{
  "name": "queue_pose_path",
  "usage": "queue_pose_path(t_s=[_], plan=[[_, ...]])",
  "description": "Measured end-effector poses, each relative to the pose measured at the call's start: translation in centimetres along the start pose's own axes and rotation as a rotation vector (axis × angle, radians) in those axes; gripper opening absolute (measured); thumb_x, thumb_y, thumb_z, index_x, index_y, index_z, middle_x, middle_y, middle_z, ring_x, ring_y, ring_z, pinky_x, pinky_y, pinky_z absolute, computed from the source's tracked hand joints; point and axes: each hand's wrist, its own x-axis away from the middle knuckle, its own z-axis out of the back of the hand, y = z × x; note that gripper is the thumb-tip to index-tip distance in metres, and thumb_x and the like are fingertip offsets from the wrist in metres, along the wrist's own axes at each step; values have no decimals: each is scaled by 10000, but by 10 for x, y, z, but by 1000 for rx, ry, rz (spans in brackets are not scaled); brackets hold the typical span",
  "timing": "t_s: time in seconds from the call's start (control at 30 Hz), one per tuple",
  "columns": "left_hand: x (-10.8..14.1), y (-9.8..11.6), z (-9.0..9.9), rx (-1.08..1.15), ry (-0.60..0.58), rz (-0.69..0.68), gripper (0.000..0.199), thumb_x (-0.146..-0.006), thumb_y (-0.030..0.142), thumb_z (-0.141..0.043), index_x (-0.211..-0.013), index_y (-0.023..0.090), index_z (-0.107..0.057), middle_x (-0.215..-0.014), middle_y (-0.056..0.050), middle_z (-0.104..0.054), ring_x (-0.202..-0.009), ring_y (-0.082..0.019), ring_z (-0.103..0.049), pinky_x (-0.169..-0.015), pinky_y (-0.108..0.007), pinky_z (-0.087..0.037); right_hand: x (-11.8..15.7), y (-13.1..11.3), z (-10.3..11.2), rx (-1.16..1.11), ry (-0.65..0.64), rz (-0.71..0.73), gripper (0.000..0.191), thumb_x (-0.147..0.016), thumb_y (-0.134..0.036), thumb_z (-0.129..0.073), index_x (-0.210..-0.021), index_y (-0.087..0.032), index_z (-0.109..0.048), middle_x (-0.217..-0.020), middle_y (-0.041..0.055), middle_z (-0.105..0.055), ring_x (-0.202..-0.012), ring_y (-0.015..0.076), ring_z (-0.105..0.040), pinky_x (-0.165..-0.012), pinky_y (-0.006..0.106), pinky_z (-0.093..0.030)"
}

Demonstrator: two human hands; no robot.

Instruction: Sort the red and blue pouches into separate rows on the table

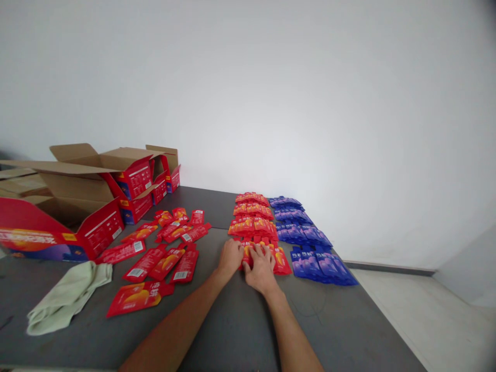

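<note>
My left hand [231,257] is closed, its curled fingers at the left edge of a red pouch [247,253] in the nearest red row. From the other side my right hand [262,269] grips the same pouch, thumb and fingertips on its face. Both hands partly cover it. More red pouches [281,261] overlap just right of my right hand. Behind them lie several rows of overlapping red pouches [251,226]. Alongside, to the right, run rows of blue-purple pouches [323,266].
Loose red pouches [134,298] are scattered over the left half of the dark table [240,330]. A folded pale green cloth [67,297] lies at the front left. Open red cartons [103,230] stand behind it, flaps up. A white wall [271,103] rises behind the table.
</note>
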Motion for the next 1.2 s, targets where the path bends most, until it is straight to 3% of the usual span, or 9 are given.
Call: queue_pose_path(t_s=[0.33, 0.5, 0.7, 0.8, 0.97, 1.2], plan=[[18, 12, 19, -199, -90, -43, 250, -851, 169, -487, -866, 175, -736, -967, -136, -690, -963, -248, -603, -923, -364, -379, 2, -5, 2, 24, 31, 4, 448, -862, -360, -536, -1288, -234, -592, -1432, 89, -497, -1378, 362, -260, -1083, 556, -194], [33, 3, 45, -356, -5, 13, 283, -839, 202, -507, -1033, 180, -711, -1087, -162, -644, -1087, -314, -524, -918, -424, -370, 4, -19, 7, 9, 78, 16, 416, -858, -341, -541, -1247, -217, -622, -1396, 106, -525, -1361, 374, -274, -1070, 563, -209], [53, -24, 73, -540, 123, 152, 297, -777, 202, -596, -1055, 162, -692, -1164, -189, -584, -1177, -372, -440, -980, -557, -320, 7, -48, 12, -34, 57, 98, 353, -864, -320, -535, -1191, -254, -649, -1379, 72, -536, -1342, 349, -304, -1063, 540, -238], [62, -38, 80, -600, 177, 230, 298, -791, 172, -567, -1061, 151, -691, -1170, -204, -570, -1148, -394, -463, -934, -599, -364, 8, -60, 8, -52, 48, 136, 343, -861, -301, -537, -1180, -256, -657, -1359, 67, -551, -1335, 341, -314, -1066, 519, -248], [68, -48, 89, -539, 161, 231, 305, -850, 139, -484, -1088, 143, -675, -1150, -220, -576, -1079, -369, -540, -844, -486, -465, 8, -72, -6, -63, 36, 170, 336, -856, -278, -540, -1166, -248, -668, -1367, 65, -546, -1316, 328, -345, -1056, 485, -287], [48, -45, 92, -194, 123, 162, 374, -823, 27, -430, -1136, 102, -622, -1173, -202, -630, -1147, -262, -574, -985, -344, -404, 4, -74, -18, -102, 37, 212, 311, -859, -238, -522, -1117, -226, -696, -1302, 77, -598, -1271, 291, -415, -1059, 417, -320]])
